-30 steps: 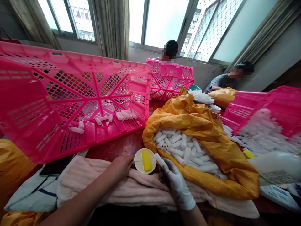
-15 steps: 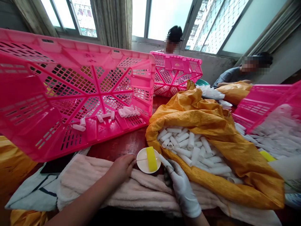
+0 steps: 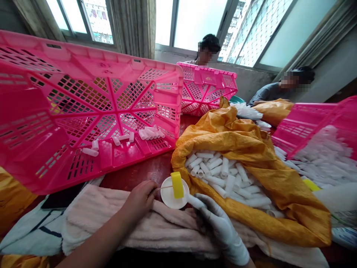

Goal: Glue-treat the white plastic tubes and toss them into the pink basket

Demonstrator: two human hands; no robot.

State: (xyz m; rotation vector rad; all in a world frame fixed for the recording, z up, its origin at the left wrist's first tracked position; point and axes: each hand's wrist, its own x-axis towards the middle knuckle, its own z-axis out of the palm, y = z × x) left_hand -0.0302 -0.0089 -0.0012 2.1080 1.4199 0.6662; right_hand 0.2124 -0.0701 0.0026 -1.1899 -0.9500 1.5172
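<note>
My bare left hand (image 3: 138, 201) is pinched on a thin stick whose tip reaches the yellow sponge (image 3: 177, 184) in a small white dish (image 3: 170, 199). In a white glove, my right hand (image 3: 216, 219) is closed around a white plastic tube (image 3: 194, 200) just right of the dish. Both hands rest over a pale pink towel (image 3: 111, 219). An open yellow sack (image 3: 251, 149) filled with several white tubes (image 3: 223, 173) lies right beside my right hand.
A large pink crate (image 3: 83, 111) tilted on its side at left holds several tubes. A second pink crate (image 3: 208, 89) stands behind, a third (image 3: 312, 123) at right spills tubes. Two people sit at the far side by the windows. A dark red table (image 3: 145, 169) lies beneath.
The view has shifted slightly. My right hand has slid the tube lower and closer to the dish, and the left hand's stick now touches the sponge.
</note>
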